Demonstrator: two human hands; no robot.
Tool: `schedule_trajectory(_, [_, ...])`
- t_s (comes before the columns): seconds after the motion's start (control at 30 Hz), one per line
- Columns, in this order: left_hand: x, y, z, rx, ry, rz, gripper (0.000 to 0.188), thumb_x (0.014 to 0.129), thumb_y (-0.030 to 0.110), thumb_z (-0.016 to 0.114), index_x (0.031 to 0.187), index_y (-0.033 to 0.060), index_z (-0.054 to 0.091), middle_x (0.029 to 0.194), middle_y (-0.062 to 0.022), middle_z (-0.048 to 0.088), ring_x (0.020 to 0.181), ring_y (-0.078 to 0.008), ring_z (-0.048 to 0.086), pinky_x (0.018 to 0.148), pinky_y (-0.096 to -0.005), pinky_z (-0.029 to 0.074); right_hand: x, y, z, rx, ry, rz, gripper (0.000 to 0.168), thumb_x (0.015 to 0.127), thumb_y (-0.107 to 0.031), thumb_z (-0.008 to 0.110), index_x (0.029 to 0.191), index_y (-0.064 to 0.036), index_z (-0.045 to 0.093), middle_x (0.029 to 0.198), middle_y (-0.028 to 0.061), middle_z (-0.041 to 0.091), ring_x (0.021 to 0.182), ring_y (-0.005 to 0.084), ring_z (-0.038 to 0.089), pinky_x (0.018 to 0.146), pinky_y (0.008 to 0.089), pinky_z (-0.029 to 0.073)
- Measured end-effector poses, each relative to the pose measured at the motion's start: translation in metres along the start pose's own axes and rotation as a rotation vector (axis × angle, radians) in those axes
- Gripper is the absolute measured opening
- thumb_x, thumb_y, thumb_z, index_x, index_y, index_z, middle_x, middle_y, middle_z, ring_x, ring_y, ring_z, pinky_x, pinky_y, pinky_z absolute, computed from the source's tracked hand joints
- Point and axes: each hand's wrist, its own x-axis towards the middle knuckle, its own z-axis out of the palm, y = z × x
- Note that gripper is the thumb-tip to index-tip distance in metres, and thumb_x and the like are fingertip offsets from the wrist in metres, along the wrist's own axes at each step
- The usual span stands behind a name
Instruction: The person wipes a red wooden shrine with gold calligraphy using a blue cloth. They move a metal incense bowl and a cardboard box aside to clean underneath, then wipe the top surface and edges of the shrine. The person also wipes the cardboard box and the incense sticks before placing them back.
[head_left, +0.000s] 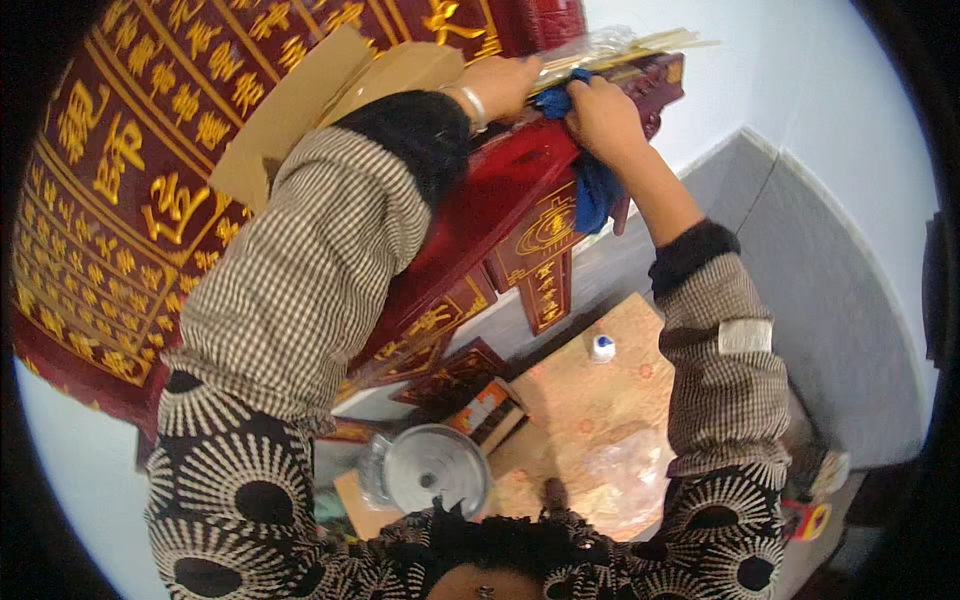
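Note:
My right hand (609, 124) grips a blue cloth (596, 196) at the outer end of a dark red wooden shelf (499, 176). Part of the cloth is bunched under my fingers, and the rest hangs over the shelf's front edge. At the back of the shelf lies a bundle of thin yellowish sticks (667, 41) in clear plastic wrap (600, 43). My left hand (501, 84), with a pale bangle at the wrist, has its fingers closed on the near end of this bundle. Its fingertips are partly hidden and blurred.
Brown cardboard (300, 105) leans against a red panel (135, 195) with gold characters. Carved plaques (546, 296) hang below the shelf. Lower down, a patterned tabletop (592, 405) bears a white bottle (602, 349) with a blue top, a round metal lid (436, 469) and a box (491, 412).

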Motion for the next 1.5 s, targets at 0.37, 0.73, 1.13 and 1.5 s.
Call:
schedule_trajectory(0.37, [0.003, 0.003, -0.004, 0.048, -0.031, 0.054, 0.053, 0.067, 0.014, 0.075, 0.111, 0.0001, 0.049, 0.097, -0.0248, 0.065, 0.089, -0.0398, 0.065, 0.077, -0.0448, 0.052, -0.076, -0.119, -0.058, 0.32, -0.077, -0.504, 0.022, 0.068, -0.011, 0.066, 0.088, -0.004, 0.065, 0.085, 0.014, 0.061, 0.079, 0.0313, 0.062, 0.069, 0.0448, 0.049])
schedule_trajectory(0.73, [-0.007, 0.008, -0.017, 0.022, -0.018, 0.023, 0.048, 0.071, 0.011, 0.071, 0.113, 0.0, 0.05, 0.099, -0.0245, 0.065, 0.094, -0.0394, 0.064, 0.08, -0.044, 0.051, -0.022, -0.116, -0.012, 0.16, -0.4, -0.334, 0.029, 0.084, -0.029, 0.053, 0.093, -0.006, 0.068, 0.093, 0.0165, 0.068, 0.087, 0.0357, 0.066, 0.08, 0.046, 0.051])
schedule_trajectory(1.13, [0.002, 0.004, -0.011, -0.005, -0.06, -0.101, 0.043, 0.078, 0.016, 0.067, 0.114, 0.0005, 0.051, 0.101, -0.0234, 0.066, 0.094, -0.0373, 0.065, 0.08, -0.0437, 0.052, -0.017, -0.087, -0.011, -0.068, -0.242, -0.315, 0.035, 0.085, -0.036, 0.048, 0.086, -0.009, 0.071, 0.093, 0.0097, 0.068, 0.096, 0.0271, 0.063, 0.08, 0.0463, 0.042])
schedule_trajectory(1.5, [-0.001, 0.002, 0.004, -0.044, 0.083, -0.012, 0.039, 0.072, 0.004, 0.065, 0.106, -0.0016, 0.047, 0.094, -0.0258, 0.063, 0.091, -0.0411, 0.063, 0.075, -0.0472, 0.051, -0.01, -0.043, -0.023, -0.271, -0.312, -0.181, 0.037, 0.088, -0.034, 0.043, 0.093, -0.014, 0.073, 0.106, 0.0106, 0.068, 0.107, 0.0273, 0.059, 0.09, 0.0483, 0.039])
